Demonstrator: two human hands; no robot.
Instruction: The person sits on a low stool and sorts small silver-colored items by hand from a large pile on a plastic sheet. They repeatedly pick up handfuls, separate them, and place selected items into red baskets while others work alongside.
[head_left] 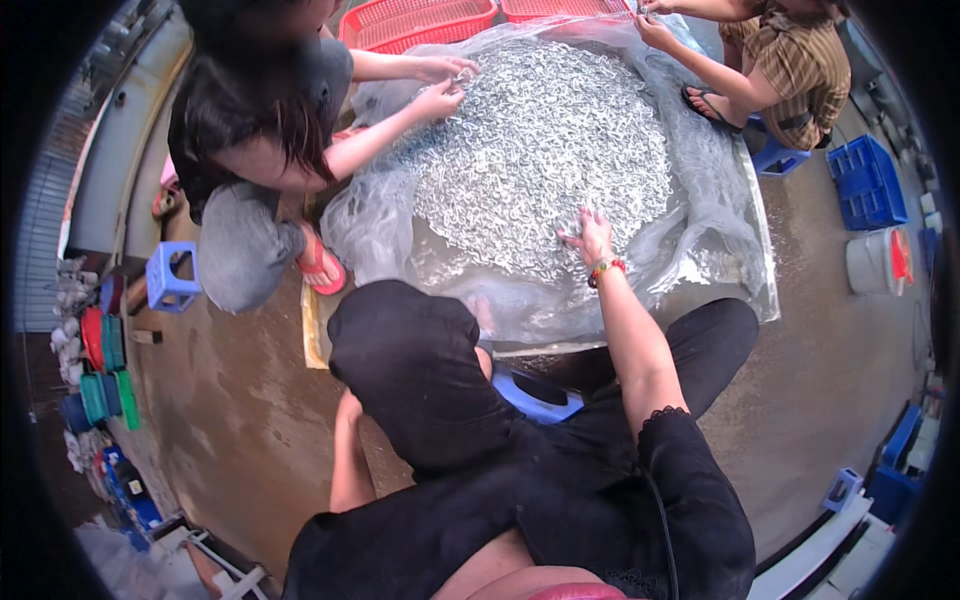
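Your right hand [596, 240] rests with fingers spread on the near right part of the silvery heap [540, 150], most of which lies ahead and to its left, rounded, with no clear long axis. Your left hand is hidden behind your knee, so its state can't be told. Gauzy sheeting [372, 225] cradles the heap on the low worktop [768, 270]; red baskets [418, 24] sit beyond, their contents unclear.

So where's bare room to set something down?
Bare floor lies between the right knee and the white bucket, and between the left forearm and the far-left blue stool. Crowded: the silvery heap, the right hand on it, a co-worker's hands at its edge.
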